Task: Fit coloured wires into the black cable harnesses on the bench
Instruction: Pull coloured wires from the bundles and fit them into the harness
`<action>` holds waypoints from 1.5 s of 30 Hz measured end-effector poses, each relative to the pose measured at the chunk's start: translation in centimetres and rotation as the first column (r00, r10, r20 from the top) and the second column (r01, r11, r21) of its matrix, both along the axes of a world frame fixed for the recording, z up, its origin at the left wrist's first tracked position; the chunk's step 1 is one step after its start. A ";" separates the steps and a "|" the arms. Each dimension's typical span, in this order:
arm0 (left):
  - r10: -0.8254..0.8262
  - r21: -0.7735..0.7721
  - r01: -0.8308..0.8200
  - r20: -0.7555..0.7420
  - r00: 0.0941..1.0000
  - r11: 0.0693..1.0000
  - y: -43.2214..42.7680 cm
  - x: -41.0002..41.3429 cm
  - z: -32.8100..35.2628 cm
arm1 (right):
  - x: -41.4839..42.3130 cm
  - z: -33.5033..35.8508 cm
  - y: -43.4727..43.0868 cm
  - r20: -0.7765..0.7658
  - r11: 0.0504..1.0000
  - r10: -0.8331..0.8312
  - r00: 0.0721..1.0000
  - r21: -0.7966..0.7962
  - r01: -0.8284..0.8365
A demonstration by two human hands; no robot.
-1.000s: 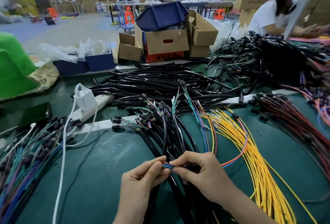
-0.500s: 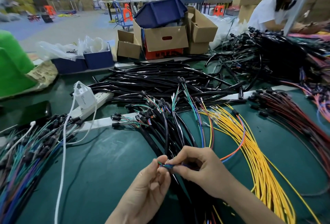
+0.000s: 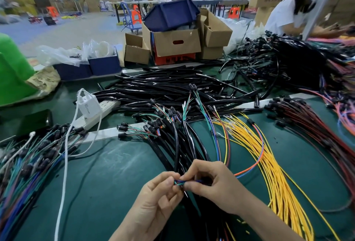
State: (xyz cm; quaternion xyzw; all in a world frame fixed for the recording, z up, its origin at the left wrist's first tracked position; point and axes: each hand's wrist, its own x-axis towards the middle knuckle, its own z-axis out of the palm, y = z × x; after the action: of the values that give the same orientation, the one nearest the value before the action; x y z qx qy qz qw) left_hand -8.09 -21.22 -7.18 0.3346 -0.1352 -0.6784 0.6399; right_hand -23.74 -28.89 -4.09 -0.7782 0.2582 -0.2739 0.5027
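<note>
Pinching a short tuft of blue and green wire ends (image 3: 179, 182) between thumb and forefinger, the left hand (image 3: 155, 200) keeps its other fingers loosely curled below. The right hand (image 3: 213, 187) meets it from the other side, its fingertips closed on the same tuft. Its palm hides whatever else it holds, so I cannot tell whether a black cable end sits inside it. Both hands hover just above the green bench mat (image 3: 115, 173), low and central.

Directly beyond them a sheaf of black harnesses (image 3: 182, 144) fans away, with coloured leads and small black connectors at the far ends. Just right of it lies a thick bundle of yellow wires (image 3: 269, 164), and further right a spread of red and dark wires (image 3: 317, 131). On the left lies a heap of multicoloured harnesses (image 3: 28, 164), and a pile of bare black cables (image 3: 172, 87) sits behind.

The step in hand looks like sorting or aligning the fine leads of one harness before a wire is seated. The next move probably calls for one lead to be singled out, with the rest held steady by the other hand, and fed straight. The strands are thin and springy and could slip or cross.
</note>
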 end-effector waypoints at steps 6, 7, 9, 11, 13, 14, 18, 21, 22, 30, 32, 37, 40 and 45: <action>0.153 -0.157 -0.089 0.466 0.871 0.984 -0.1 0.6 -0.4 | 0.2 -0.2 0.0 -0.051 0.992 -0.086 0.995 -0.100 0.080; 0.184 -0.184 -0.095 0.562 0.807 0.978 -0.1 0.6 -0.4 | 0.3 -0.3 0.0 -0.064 0.987 -0.098 0.993 -0.130 0.089; 0.231 -0.224 -0.109 0.640 0.733 0.969 -0.1 0.5 -0.5 | 0.3 -0.4 0.1 -0.074 0.977 -0.125 0.989 -0.185 0.110; 0.250 -0.229 -0.127 0.657 0.711 0.965 0.0 0.3 -0.5 | 0.4 -0.6 0.2 -0.076 0.964 -0.150 0.986 -0.234 0.128; 0.257 -0.220 -0.145 0.666 0.700 0.965 0.0 0.2 -0.4 | 0.4 -0.7 0.3 -0.073 0.955 -0.147 0.986 -0.271 0.123; 0.267 -0.227 -0.151 0.671 0.692 0.962 0.0 0.1 -0.5 | 0.4 -0.7 0.3 -0.074 0.952 -0.136 0.988 -0.285 0.110; 0.356 -0.286 -0.215 0.693 0.627 0.934 0.1 0.1 -0.3 | 0.3 -0.7 0.5 -0.067 0.915 -0.105 0.992 -0.397 0.070; 0.347 -0.282 -0.203 0.752 0.561 0.938 0.1 0.1 -0.5 | 0.4 -1.0 0.6 -0.060 0.871 -0.109 0.992 -0.487 0.066; 0.340 -0.279 -0.194 0.766 0.545 0.940 0.1 0.2 -0.5 | 0.4 -1.1 0.6 -0.060 0.854 -0.115 0.992 -0.516 0.068; 0.348 -0.360 -0.069 0.811 0.471 0.931 0.4 1.5 0.4 | 0.5 -0.9 0.2 0.030 0.926 -0.119 0.992 -0.357 0.122; 0.314 -0.346 -0.021 0.821 0.478 0.938 0.4 1.7 0.8 | 0.3 -0.9 -0.1 0.040 0.959 -0.126 0.991 -0.249 0.132; 0.274 -0.309 0.134 0.934 0.231 0.942 0.1 2.3 2.1 | 0.1 -0.7 -0.4 -0.017 0.990 -0.072 0.997 -0.126 0.069; 0.163 -0.237 0.184 0.924 0.347 0.954 0.0 2.4 2.7 | -0.1 -0.9 -0.4 0.003 0.997 -0.036 0.999 -0.070 0.036; -0.081 -0.082 0.304 0.869 0.489 0.949 -1.2 3.2 4.1 | -0.1 -1.0 -0.6 0.047 0.999 -0.041 0.998 0.009 0.041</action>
State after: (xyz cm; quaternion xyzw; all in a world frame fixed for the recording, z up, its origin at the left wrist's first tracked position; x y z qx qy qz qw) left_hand -4.89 -22.41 -3.08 0.5332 -0.5453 -0.4720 0.4422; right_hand -23.86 -29.49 -5.06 -0.7640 0.2634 -0.3014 0.5061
